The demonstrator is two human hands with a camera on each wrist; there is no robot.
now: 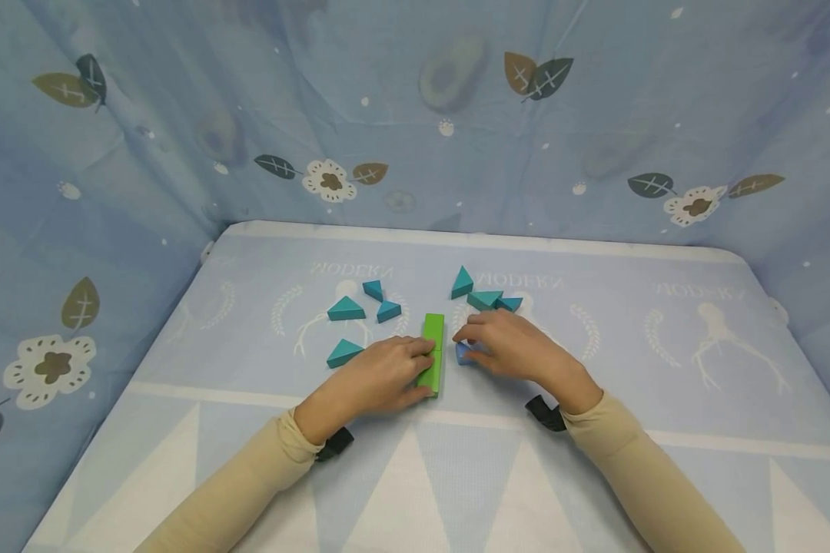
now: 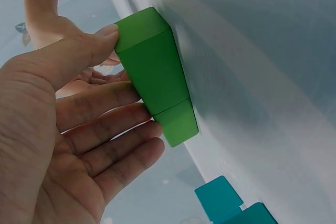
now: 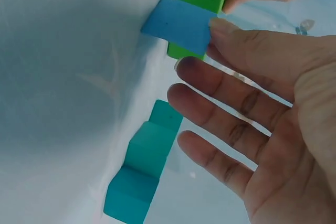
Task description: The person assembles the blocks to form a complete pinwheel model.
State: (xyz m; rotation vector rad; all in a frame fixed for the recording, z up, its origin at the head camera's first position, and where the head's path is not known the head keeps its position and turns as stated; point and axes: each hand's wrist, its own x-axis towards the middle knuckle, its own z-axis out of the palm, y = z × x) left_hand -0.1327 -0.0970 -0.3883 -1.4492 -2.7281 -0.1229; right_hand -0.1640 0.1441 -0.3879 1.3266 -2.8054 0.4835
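Observation:
Two green blocks (image 1: 433, 332) lie end to end in a line on the mat. My left hand (image 1: 387, 372) is beside them, its thumb against the near end and its extended fingertips touching the left side and top. In the left wrist view the seam between the green blocks (image 2: 157, 72) shows, and the index fingertip is partly hidden. Just right of them is a small blue block (image 3: 184, 22) with a slanted end. My right hand (image 1: 515, 346) pinches it between thumb and index finger, while the other fingers extend loosely.
Teal triangular blocks (image 1: 346, 309) and smaller blue-teal ones (image 1: 389, 311) lie scattered left of the green row. Behind my right hand sits another cluster of teal triangular blocks (image 1: 484, 299). A patterned curtain (image 1: 415, 115) hangs behind the table's far edge.

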